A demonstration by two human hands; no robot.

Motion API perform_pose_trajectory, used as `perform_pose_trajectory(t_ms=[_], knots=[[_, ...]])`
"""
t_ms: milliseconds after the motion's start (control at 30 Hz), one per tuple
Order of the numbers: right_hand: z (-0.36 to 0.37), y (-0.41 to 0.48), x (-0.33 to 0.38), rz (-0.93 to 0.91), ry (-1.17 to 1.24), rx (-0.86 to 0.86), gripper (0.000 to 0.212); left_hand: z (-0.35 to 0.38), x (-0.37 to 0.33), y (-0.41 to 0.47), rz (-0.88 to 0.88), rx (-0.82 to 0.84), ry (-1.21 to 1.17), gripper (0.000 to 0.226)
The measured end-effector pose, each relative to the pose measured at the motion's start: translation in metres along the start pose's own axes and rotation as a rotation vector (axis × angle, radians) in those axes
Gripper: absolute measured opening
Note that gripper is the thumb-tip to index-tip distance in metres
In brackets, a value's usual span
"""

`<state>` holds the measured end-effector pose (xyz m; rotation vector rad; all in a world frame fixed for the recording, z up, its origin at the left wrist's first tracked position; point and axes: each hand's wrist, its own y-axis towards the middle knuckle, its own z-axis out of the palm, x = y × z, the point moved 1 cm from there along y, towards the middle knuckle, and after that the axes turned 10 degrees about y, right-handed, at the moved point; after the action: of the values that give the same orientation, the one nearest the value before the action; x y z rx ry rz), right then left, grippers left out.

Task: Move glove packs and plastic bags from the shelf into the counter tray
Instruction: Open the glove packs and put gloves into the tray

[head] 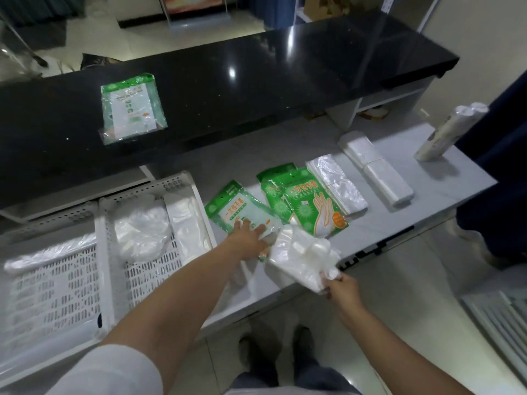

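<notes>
My left hand (251,236) lies with spread fingers on a green-and-white glove pack (233,208) on the grey shelf (405,220). My right hand (340,287) grips a bundle of white plastic bags (299,259) by its near corner, just right of the left hand. Two more green glove packs (308,203) overlap behind the bundle. Further right lie two flat stacks of clear bags (338,186) (376,169). The white perforated tray (159,266) sits to the left and holds bagged plastic (142,226). One glove pack (132,106) rests on the black counter (256,89).
A white roll of bags (447,132) stands tilted at the shelf's far right end, beside a dark blue cloth (496,181). A second white perforated tray (48,283) adjoins the first on the left. My feet (273,354) stand on the tiled floor below the shelf edge.
</notes>
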<state>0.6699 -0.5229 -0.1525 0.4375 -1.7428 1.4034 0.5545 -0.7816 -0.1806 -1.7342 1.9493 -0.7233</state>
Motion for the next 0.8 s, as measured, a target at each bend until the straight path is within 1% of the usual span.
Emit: perform_pose_trajectory(t_ms=[33,67,167,200,267,333,400,500,567,600,667,700,800], knots=[[-0.004,-0.005,0.005,-0.009,0.014,-0.009,0.001,-0.007,-0.002,-0.012,0.002,-0.020,0.012,0.075],[-0.008,-0.006,0.008,-0.025,0.030,-0.016,0.004,-0.010,-0.002,-0.019,0.009,-0.033,0.023,0.080],[-0.015,-0.013,0.024,-0.074,0.084,-0.004,0.002,-0.015,-0.004,-0.039,0.035,-0.047,0.054,0.080],[-0.015,-0.012,0.027,-0.088,0.105,0.005,0.006,-0.018,-0.006,-0.048,0.038,-0.043,0.051,0.082],[-0.012,-0.011,0.035,-0.085,0.137,0.042,0.011,-0.027,-0.015,-0.069,0.029,-0.088,-0.039,0.080],[-0.002,-0.014,0.044,-0.068,0.168,0.086,0.005,-0.036,-0.025,-0.088,-0.037,-0.197,-0.277,0.063],[0.012,-0.020,0.054,-0.061,0.189,0.137,0.002,-0.041,-0.033,-0.107,-0.140,-0.291,-0.612,0.048],[0.039,-0.027,0.059,-0.061,0.153,0.174,0.003,-0.037,-0.039,-0.131,-0.186,-0.340,-1.114,0.028],[0.062,-0.036,0.059,-0.054,0.142,0.244,0.008,-0.033,-0.042,-0.147,-0.187,-0.348,-1.467,0.021],[0.074,-0.041,0.057,-0.044,0.151,0.289,0.014,-0.031,-0.042,-0.153,-0.206,-0.392,-1.590,0.023],[0.097,-0.055,0.051,-0.017,0.139,0.366,0.022,-0.026,-0.038,-0.164,-0.277,-0.518,-1.760,0.033],[0.106,-0.064,0.047,-0.012,0.117,0.394,0.024,-0.021,-0.032,-0.166,-0.326,-0.579,-1.795,0.038],[0.130,-0.092,0.035,-0.021,0.030,0.470,0.020,-0.008,-0.008,-0.179,-0.499,-0.694,-1.792,0.043]])
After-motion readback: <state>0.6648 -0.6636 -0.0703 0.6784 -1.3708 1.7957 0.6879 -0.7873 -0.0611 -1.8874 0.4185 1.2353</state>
